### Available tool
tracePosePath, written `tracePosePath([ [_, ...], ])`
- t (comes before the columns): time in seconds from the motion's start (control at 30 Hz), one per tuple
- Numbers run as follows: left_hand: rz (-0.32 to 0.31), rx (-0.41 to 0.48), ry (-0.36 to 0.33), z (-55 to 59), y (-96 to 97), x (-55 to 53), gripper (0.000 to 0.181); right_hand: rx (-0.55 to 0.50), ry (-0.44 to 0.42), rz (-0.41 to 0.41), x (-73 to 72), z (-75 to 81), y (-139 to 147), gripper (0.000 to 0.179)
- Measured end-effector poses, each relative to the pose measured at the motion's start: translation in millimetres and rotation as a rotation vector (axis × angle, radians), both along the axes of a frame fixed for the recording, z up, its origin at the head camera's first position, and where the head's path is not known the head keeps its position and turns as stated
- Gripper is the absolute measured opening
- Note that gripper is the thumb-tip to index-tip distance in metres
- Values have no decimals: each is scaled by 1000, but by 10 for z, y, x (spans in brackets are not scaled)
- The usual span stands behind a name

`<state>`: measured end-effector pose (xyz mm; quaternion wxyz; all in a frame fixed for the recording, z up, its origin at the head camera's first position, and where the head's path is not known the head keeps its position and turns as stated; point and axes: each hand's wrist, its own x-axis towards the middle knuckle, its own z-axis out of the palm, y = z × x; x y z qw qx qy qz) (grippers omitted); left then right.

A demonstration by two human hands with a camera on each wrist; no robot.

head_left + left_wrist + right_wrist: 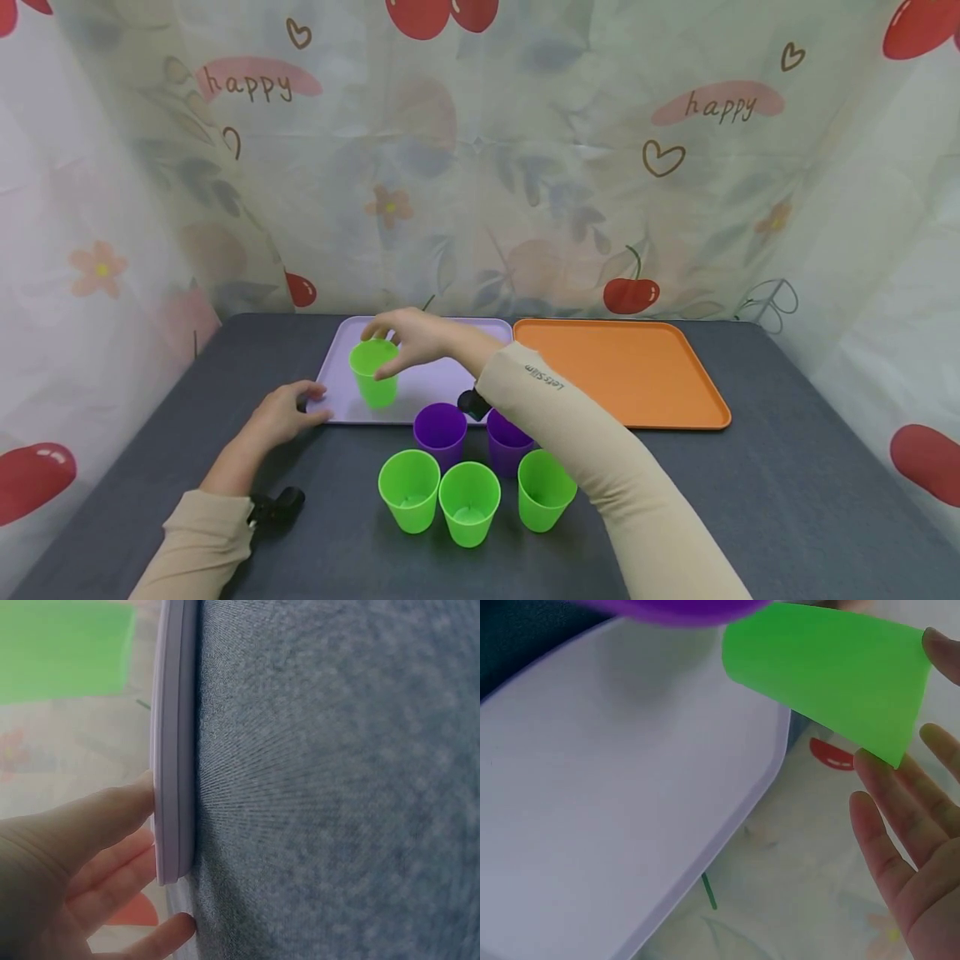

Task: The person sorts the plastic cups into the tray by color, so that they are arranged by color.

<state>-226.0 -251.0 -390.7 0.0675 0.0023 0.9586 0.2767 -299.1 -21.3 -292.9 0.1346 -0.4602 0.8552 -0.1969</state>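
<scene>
A green cup (375, 379) stands upright at the left part of the lavender tray (438, 387). Its rim is held by my right hand (414, 337), thumb on the near side and fingers opposite; the right wrist view shows this green cup (829, 679) between thumb and fingertips. My left hand (279, 414) grips the tray's front left corner, with the thumb against the lavender rim (176, 750) in the left wrist view. In front of the tray stand two purple cups (440, 433), one partly hidden by my right forearm. Nearer to me are three green cups (470, 504).
An orange tray (622, 367) lies right of the lavender one, partly behind my right sleeve. Both are on a dark grey table (720, 517). A printed curtain (480, 167) encloses the back and sides.
</scene>
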Motion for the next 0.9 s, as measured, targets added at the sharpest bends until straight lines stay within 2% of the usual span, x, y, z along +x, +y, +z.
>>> tracePosePath([
  [0.27,-49,-18,101,-12,-17,16,46,44,-3,4,13,-55,-147,55],
  [0.6,-57,-3,94,-14,-19,27,46,111,100,42,70,-97,-297,53],
  [0.9,-57,-1,81,-3,-15,32,48,135,136,55,82,-140,-343,53],
])
